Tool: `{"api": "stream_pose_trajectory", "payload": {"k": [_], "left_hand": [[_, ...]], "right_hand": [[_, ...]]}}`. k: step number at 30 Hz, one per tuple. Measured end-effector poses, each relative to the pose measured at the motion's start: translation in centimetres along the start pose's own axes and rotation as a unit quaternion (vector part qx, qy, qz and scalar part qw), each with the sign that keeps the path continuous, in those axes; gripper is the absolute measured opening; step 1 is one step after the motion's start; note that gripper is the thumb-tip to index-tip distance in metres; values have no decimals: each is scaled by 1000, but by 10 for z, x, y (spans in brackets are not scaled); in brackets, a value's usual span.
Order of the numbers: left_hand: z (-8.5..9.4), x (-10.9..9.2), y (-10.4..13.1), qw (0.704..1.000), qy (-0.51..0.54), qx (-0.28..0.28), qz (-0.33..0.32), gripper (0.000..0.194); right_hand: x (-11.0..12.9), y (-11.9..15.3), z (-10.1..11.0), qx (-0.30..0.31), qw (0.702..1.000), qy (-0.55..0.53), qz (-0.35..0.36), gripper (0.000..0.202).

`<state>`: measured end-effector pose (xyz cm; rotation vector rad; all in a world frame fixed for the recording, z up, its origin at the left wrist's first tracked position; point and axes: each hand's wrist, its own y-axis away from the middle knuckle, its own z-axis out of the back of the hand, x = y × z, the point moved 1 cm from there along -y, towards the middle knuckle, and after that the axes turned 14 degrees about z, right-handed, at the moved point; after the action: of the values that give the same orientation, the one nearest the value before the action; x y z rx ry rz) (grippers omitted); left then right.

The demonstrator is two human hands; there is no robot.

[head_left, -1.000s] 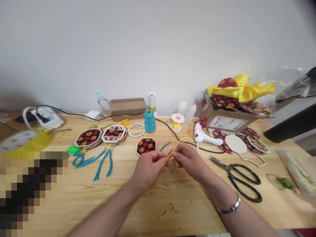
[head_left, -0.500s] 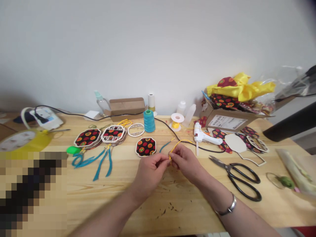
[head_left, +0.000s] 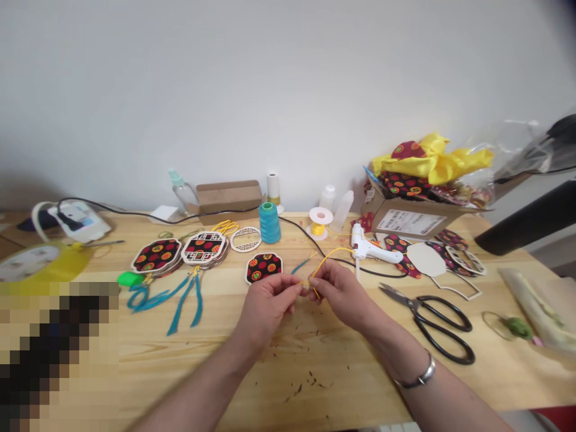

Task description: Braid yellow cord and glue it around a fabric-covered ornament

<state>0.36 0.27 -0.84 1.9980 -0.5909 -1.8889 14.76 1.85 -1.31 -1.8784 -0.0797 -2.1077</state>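
Note:
A thin yellow cord (head_left: 332, 252) runs from the yellow spool (head_left: 319, 228) side of the table into my fingers. My left hand (head_left: 270, 306) pinches it between thumb and forefinger. Close by on the right, my right hand (head_left: 338, 294) pinches the same cord, and a short end pokes out below the fingertips. A little cord spans the small gap between the hands. Just behind my left hand lies a patterned fabric panel (head_left: 263, 267) with a pale rim. A short teal strand with yellow ends (head_left: 304, 263) lies behind the fingers.
Large black-handled scissors (head_left: 443, 327) lie right of my right hand, with a white glue gun (head_left: 377, 249) behind. A teal thread cone (head_left: 269, 223) stands at the back. Stacked panels with teal tassels (head_left: 185, 303) are left. A cardboard box (head_left: 411, 221) holds fabric at the right.
My hands have drawn slightly apart, so a short length of yellow cord now shows between them. The left hand moved a little left; the whole view shifted slightly.

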Motion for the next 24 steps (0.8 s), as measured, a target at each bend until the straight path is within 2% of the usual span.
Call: {"api": "stream_pose_trajectory", "payload": {"k": [9,15,24], "left_hand": [[3,0,-2,995,66,64,31,13],[3,1,-4,992,68,100,47,14],[4,0,-1,998,2,68,11,15]], "right_hand": [[-1,1,4,5,991,125,56,11],[0,1,4,14,989,130,70,11],[3,1,4,40,991,108,69,9]]}}
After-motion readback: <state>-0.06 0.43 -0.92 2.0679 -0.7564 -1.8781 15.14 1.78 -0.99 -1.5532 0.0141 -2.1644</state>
